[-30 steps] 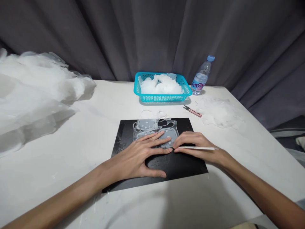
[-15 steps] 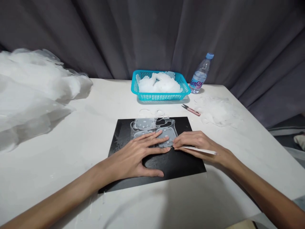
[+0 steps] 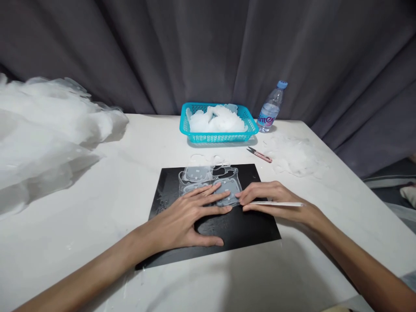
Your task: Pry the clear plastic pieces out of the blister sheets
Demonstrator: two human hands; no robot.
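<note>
My left hand point(image 3: 191, 212) lies flat with its fingers spread, pressing on a translucent plastic sheet point(image 3: 229, 186) with rounded, dotted panels. Under the sheet is a black mat point(image 3: 242, 229), on which my left thumb rests. My right hand point(image 3: 269, 195) is closed round a thin white pen-like tool point(image 3: 279, 203). That tool slants low over the mat, its working end at the sheet's lower right corner; the tip is too small to make out. My right fingertips are close beside the sheet's right edge.
A turquoise basket point(image 3: 221, 138) of white, fluffy-looking pieces stands at the back. Right of it are a water bottle point(image 3: 268, 110), pink-handled thread snips point(image 3: 260, 154) and a heap of clear scraps point(image 3: 297, 156). A large pile of translucent white material point(image 3: 48, 130) fills the left side.
My right hand has shifted slightly right, and the white tool now lies at a flatter angle. My left hand keeps its place on the sheet. The whole view has tilted slightly upward.
</note>
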